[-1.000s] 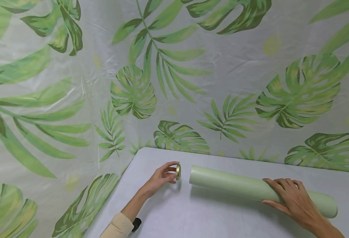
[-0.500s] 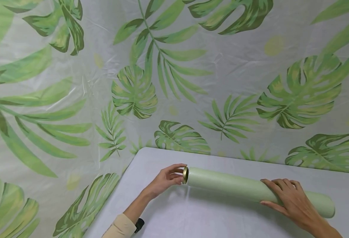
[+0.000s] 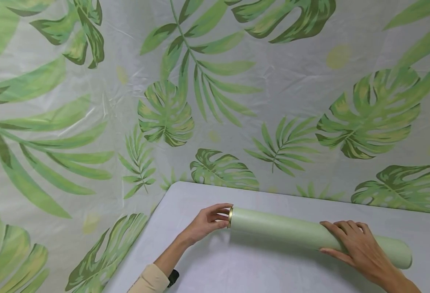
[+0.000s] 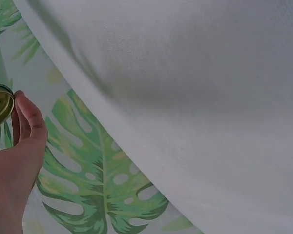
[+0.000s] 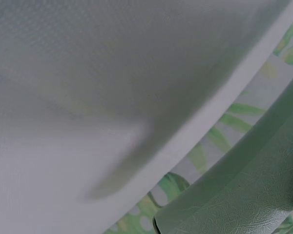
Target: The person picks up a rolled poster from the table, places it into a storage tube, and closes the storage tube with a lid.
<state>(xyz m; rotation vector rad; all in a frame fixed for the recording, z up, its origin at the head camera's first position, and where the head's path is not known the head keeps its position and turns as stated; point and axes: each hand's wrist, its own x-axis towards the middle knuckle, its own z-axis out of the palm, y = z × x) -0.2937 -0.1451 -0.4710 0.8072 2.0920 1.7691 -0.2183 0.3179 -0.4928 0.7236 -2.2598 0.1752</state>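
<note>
A long pale green tube [image 3: 280,226] is held above the white table, tilted slightly down to the right in the head view. My right hand [image 3: 359,248] grips it around its right half, thumb below and fingers over the top. At the tube's left end sits a round gold lid [image 3: 230,217], its rim against the tube's edge. My left hand [image 3: 207,223] pinches this lid between thumb and fingers. In the left wrist view the lid [image 4: 0,106] shows a recessed gold face. The right wrist view shows the tube's textured surface [image 5: 234,195] and only a sliver of the hand.
The white table [image 3: 266,268] lies under both hands, its far left corner rounded. Behind and to the left hangs a grey-white sheet [image 3: 215,134] printed with green leaves. A black band-like object [image 3: 173,278] shows at the left wrist by the beige sleeve [image 3: 149,279].
My left hand has moved right, bringing the gold lid from a gap beside the tube up against its left end. The right hand and tube have shifted only slightly left.
</note>
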